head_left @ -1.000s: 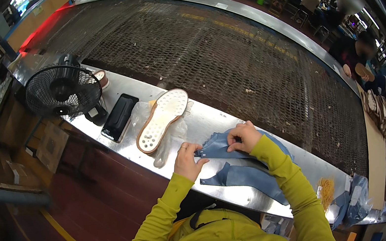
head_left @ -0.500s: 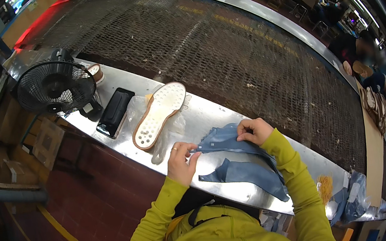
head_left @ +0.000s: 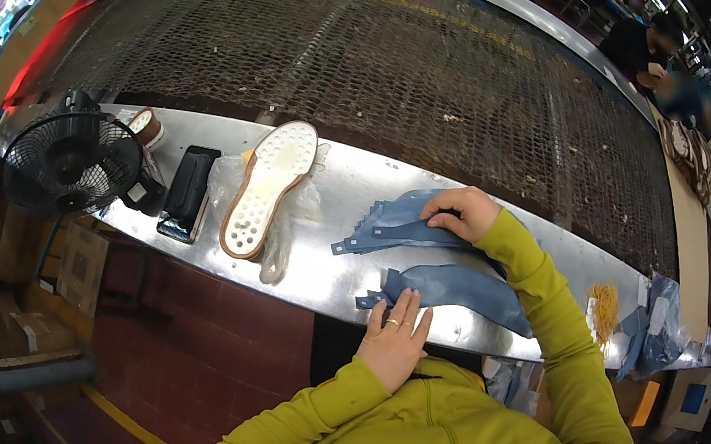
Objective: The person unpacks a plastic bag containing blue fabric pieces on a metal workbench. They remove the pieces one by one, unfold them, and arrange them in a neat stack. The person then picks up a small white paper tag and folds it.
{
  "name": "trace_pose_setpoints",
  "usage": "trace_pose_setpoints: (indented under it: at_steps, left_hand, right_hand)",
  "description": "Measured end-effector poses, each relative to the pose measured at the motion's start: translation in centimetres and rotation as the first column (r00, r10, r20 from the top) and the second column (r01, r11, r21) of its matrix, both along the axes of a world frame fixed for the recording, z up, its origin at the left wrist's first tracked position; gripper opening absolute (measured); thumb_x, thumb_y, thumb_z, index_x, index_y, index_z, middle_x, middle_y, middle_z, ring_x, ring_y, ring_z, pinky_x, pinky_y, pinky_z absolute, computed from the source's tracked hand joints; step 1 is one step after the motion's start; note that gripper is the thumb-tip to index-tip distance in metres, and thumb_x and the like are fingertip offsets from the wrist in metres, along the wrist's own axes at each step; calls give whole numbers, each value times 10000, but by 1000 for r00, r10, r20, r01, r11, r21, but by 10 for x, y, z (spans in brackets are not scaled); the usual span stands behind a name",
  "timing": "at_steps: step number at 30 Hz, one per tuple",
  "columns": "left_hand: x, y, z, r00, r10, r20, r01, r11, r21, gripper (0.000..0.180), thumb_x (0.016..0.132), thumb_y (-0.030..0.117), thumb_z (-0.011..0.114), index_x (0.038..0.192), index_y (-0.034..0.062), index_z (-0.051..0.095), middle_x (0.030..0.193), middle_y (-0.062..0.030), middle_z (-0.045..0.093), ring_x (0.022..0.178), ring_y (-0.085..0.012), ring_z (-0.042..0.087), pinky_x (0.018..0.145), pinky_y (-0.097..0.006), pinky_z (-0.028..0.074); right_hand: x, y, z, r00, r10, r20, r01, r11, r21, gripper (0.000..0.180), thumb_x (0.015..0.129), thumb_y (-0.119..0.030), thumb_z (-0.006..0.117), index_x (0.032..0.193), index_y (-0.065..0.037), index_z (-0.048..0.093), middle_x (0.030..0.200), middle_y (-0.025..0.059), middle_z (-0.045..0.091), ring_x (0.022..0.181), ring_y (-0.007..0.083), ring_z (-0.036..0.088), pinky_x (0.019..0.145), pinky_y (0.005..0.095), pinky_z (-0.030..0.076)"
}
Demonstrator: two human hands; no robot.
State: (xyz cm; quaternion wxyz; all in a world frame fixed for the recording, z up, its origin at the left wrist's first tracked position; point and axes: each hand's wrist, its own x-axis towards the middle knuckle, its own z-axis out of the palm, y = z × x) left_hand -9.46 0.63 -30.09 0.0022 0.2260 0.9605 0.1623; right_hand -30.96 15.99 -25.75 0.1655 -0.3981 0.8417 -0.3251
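Two sets of flat blue shoe-upper pieces lie on the metal ledge before me. Over the far stack of blue pieces [head_left: 405, 212], which fans into several small tabs at its left end, my right hand [head_left: 467, 214] is closed, thumb and fingers pinching the top piece. My left hand [head_left: 396, 337] rests with fingers apart on the left end of the near blue pieces [head_left: 467, 291], nothing gripped in it. Beyond, to the left, a white shoe sole with a brown edge [head_left: 272, 188] lies on clear plastic film [head_left: 302, 202].
Left along the ledge [head_left: 358, 180] are a black case [head_left: 190, 194], a black fan [head_left: 73, 163] and a small brown-and-white sole piece [head_left: 145, 126]. A wide mesh conveyor [head_left: 407, 76] runs beyond. Yellow strands [head_left: 605, 311] and bagged blue material [head_left: 660, 323] lie right. A co-worker [head_left: 647, 50] is far right.
My left hand has let go of the far blue piece and moved down onto the near ones. My right hand keeps its pinch. The whole view has shifted slightly.
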Motion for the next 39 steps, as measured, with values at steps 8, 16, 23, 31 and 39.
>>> trace_pose_setpoints:
  at_steps: [8, 16, 23, 31, 39]
  left_hand:
    - [11, 1, -10, 982, 2, 188, -27, 991, 132, 723, 797, 375, 689, 1404, 117, 393, 1503, -235, 221, 1405, -385, 199, 1080, -597, 223]
    - [12, -3, -16, 976, -19, 219, -28, 978, 208, 708, 819, 381, 670, 1408, 112, 384, 1500, -253, 206, 1402, -422, 179, 1074, -590, 245]
    - [10, -7, -16, 967, -41, 253, -21, 971, 239, 680, 831, 363, 659, 1396, 95, 392, 1426, -269, 303, 1338, -436, 283, 1069, -585, 257]
    - [11, -31, 1, 987, 63, 145, -104, 950, 294, 529, 841, 303, 652, 1284, 50, 512, 1286, -218, 487, 1213, -360, 443, 1028, -508, 336]
    - [-54, -78, -15, 832, 522, 189, -535, 666, 520, 246, 777, 171, 721, 966, 19, 682, 979, -139, 618, 907, -275, 558, 761, -364, 455]
  right_hand:
    - [-1, 0, -1, 1000, 18, 16, -18, 1000, -3, 120, 819, -52, 659, 932, -12, 672, 877, 131, 684, 787, 264, 648, 741, 332, 508]
    - [19, 0, 25, 966, 19, 258, -43, 995, 89, 109, 840, -64, 649, 939, -22, 663, 866, 102, 691, 816, 202, 660, 742, 301, 502]
    - [53, -3, -5, 878, 94, 469, -126, 991, 36, 120, 850, -100, 652, 954, -45, 630, 847, 77, 685, 794, 193, 653, 722, 315, 499]
    - [54, -3, -31, 923, 73, 378, -117, 989, 94, 109, 830, -88, 667, 925, -43, 639, 840, 66, 676, 757, 199, 648, 720, 303, 499]
    - [57, -2, -34, 937, 85, 338, -116, 991, 71, 112, 821, -155, 678, 919, -112, 643, 798, 45, 677, 716, 226, 646, 652, 341, 487]
